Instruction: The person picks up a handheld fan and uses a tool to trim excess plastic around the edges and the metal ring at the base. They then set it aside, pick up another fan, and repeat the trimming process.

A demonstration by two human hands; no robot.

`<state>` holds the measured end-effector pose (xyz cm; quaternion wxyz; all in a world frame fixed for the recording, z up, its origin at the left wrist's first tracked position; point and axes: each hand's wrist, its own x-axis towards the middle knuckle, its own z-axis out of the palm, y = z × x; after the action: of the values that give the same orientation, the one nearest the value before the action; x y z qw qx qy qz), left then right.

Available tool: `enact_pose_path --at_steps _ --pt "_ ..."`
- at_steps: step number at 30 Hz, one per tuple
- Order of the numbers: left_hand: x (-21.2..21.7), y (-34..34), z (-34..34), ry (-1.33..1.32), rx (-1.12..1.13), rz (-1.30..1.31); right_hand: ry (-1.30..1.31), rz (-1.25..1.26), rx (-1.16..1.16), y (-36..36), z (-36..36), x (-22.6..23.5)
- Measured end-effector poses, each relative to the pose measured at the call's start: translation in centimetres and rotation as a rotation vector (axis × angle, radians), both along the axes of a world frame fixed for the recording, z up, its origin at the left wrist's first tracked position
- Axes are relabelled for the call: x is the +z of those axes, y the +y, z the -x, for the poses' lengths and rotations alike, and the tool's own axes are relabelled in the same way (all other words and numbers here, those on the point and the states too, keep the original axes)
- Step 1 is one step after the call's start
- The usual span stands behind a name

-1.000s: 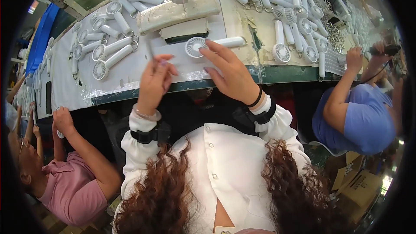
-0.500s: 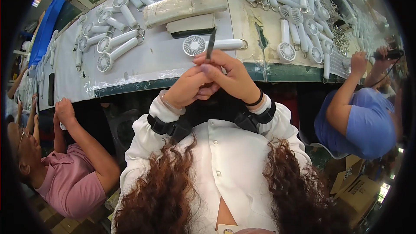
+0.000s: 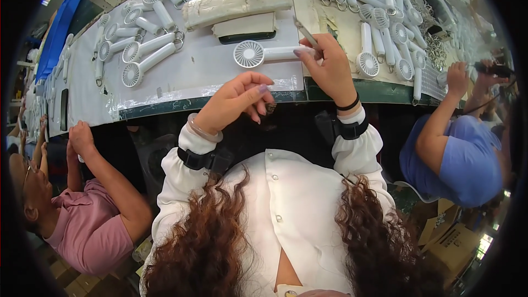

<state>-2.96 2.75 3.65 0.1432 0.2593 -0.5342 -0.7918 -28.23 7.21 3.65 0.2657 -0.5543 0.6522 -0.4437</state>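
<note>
A white handheld fan [image 3: 250,53] lies on the table in front of me, its round grille to the left and its handle to the right. My right hand [image 3: 331,64] is closed round a slim grey pen-like tool [image 3: 306,31], whose far end points up and left. The thumb and fingers of that hand are at the end of the fan's handle, partly covering it. Nearer to me, my left hand [image 3: 236,100] hangs at the table's front edge, fingers loosely bent and apart. A small dark object [image 3: 270,108] shows by its fingertips, too small to name.
A worn whitish padded block [image 3: 236,8] sits behind the fan. Several white fans [image 3: 146,66] lie at the left, and more [image 3: 367,49] are heaped at the right beside metal chains [image 3: 434,49]. Co-workers sit on both sides, in pink [image 3: 99,225] and blue [image 3: 451,154].
My hands, together before, have parted. The right one moved right and forward with the tool to the fan's handle end; the left one drew back slightly toward me.
</note>
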Motion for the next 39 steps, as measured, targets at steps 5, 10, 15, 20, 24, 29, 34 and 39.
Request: enact_pose_path --at_steps 5,10,15,20,24,29,34,39 --pt "-1.0 -0.7 -1.2 0.03 0.089 -0.035 0.521 0.366 0.034 -0.7 0.1 -1.2" --pt "-1.3 -0.7 -1.3 0.066 0.124 -0.072 0.542 0.351 0.139 -1.1 -0.8 -1.4" --pt "-1.1 -0.5 -1.2 0.004 0.122 -0.014 0.127 -0.016 0.259 -0.5 -1.3 -0.5" --pt "-0.7 0.2 -0.1 0.015 0.24 0.018 -0.192 -0.054 0.302 0.2 -2.4 -0.7" --pt "-1.6 0.8 2.0 0.154 0.457 0.102 -0.288 -0.087 0.388 0.5 -3.5 -0.9" --pt "-2.0 0.0 2.3 0.247 0.491 0.026 -0.459 -0.011 0.304 0.7 -4.4 -1.3" --pt "-1.9 -0.9 1.3 0.257 0.432 -0.109 -0.363 0.044 0.186 0.2 -3.5 -1.9" --pt "-1.8 -0.8 1.3 0.258 0.438 -0.098 -0.193 -0.036 0.249 0.3 -3.5 -1.4"
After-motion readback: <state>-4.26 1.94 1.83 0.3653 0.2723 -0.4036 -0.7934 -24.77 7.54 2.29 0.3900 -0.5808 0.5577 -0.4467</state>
